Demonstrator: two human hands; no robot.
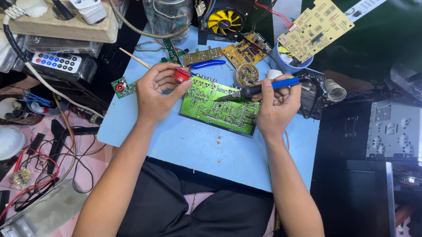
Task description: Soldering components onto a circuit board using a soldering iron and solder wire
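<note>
Left clutter: a smooth white bulb (0, 142) is lying at 8 o'clock of the board, among tangled red and black wires (45, 165); a beige power strip (52, 16) and a grey remote (57, 62) are sitting toward 10 o'clock.
Left hand (155, 92): its grip is curling closed around a small red spool (180, 74), the thumb pressing the board's left edge.
Circuit board (219, 106): flat, glossy green rectangle laced with pale traces, lying at the centre of the tabletop between both hands.
Right hand (276, 106): its grip is wrapping tight around a soldering iron (260, 89) with a blue handle, the dark metal tip touching the board.
Tabletop (204, 149): matte light-blue sheet, faintly speckled.
Right side: a coiled metal spring stand (336, 90) is sitting at 2 o'clock; a grey perforated metal chassis (402, 133) is resting at 3 o'clock.
Room: cramped, crowded repair corner.
</note>
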